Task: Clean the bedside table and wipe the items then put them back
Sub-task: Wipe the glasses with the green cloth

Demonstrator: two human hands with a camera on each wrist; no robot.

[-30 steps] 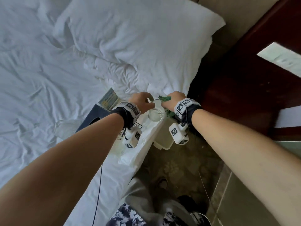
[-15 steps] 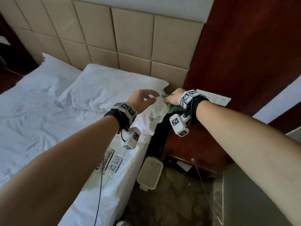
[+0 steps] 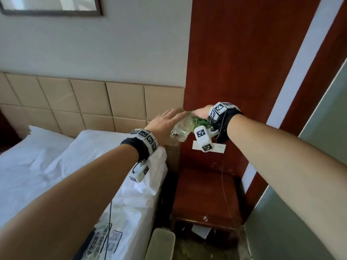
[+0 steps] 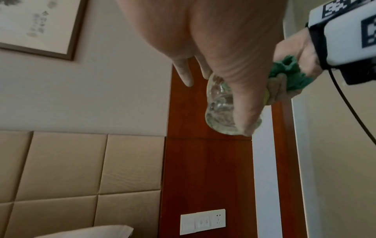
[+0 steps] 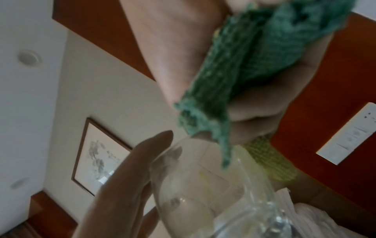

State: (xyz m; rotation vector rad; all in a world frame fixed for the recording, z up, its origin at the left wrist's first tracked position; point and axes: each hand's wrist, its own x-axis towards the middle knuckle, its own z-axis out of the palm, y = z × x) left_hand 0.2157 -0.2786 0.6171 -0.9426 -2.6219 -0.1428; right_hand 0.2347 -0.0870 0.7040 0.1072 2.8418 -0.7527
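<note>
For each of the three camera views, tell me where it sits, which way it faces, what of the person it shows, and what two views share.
Head: worn on the head, facing forward and down past the bed toward the dark wooden bedside table; shows both forearms, left hand, right hand.
Left wrist: under the left hand, facing up the wall; thumb and fingers hold the clear drinking glass.
Right wrist: under the right hand, facing upward; it grips the green knitted cloth.
Shared: both wrist views show glass, cloth and white wall socket panel.

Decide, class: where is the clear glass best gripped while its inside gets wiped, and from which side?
Grip the glass round its lower wall and thick base, from the bed side, as the left hand does. Its mouth tilts toward the right hand, leaving the rim free for the green cloth.
</note>
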